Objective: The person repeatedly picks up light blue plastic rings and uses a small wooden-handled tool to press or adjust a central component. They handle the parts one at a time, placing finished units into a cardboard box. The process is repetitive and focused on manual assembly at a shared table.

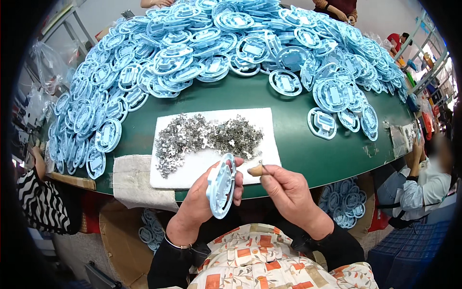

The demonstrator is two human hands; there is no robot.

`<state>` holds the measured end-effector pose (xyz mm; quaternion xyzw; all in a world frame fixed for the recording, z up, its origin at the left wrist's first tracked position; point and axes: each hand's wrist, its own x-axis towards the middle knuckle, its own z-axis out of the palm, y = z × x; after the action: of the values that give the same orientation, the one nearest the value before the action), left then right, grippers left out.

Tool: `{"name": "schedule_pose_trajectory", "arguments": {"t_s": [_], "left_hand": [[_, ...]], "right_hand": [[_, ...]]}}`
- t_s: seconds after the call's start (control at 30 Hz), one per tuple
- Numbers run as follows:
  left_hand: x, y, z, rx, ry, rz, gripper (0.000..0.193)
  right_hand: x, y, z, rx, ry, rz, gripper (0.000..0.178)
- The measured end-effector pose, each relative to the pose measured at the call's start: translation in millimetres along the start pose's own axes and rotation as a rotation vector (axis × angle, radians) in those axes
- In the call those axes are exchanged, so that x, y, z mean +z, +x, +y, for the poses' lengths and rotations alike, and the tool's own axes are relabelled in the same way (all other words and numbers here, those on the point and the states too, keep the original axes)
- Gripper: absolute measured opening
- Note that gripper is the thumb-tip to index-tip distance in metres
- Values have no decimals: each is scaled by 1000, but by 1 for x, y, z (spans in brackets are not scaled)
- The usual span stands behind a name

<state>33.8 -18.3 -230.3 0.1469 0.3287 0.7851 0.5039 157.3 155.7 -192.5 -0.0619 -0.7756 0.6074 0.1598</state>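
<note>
My left hand [195, 204] is wrapped round the rim of a light-blue oval plastic part [222, 187], held on edge above the table's near side. To its right, my right hand [291, 192] is closed in a pinch, with a tan cover on one fingertip. A tiny metal piece [261, 163] shows at those fingertips, too small to make out fully. The right hand is apart from the blue part. Just beyond both hands lies a white foam sheet [262, 126], with a heap of small silvery metal clips [207, 136] spread across it.
A large pile of similar blue parts [207, 53] covers the far and left sides of the green table [294, 139]. A whitish cloth pad [139, 179] lies at the near edge. Cardboard boxes [118, 241] with blue parts stand below. Other people [423, 178] sit around.
</note>
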Motion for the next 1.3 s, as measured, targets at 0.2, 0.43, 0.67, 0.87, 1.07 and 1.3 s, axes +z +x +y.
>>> {"name": "schedule_pose_trajectory", "arguments": {"t_s": [0.2, 0.43, 0.67, 0.87, 1.07, 1.3], "left_hand": [[3, -1, -3, 105, 24, -110, 59], [1, 0, -6, 3, 15, 47, 54], [15, -17, -14, 41, 354, 308, 48], [31, -19, 12, 81, 692, 190, 38], [17, -11, 13, -17, 626, 314, 30], [22, 0, 9, 48, 585, 319, 25]], "right_hand": [[18, 0, 6, -114, -61, -93, 38], [20, -1, 2, -417, -414, -155, 48], [-7, -23, 0, -4, -6, -190, 28], [-23, -26, 10, 95, -53, -259, 11], [-28, 10, 18, -23, -480, 52, 15], [-22, 29, 42, -157, -655, 42, 13]]}}
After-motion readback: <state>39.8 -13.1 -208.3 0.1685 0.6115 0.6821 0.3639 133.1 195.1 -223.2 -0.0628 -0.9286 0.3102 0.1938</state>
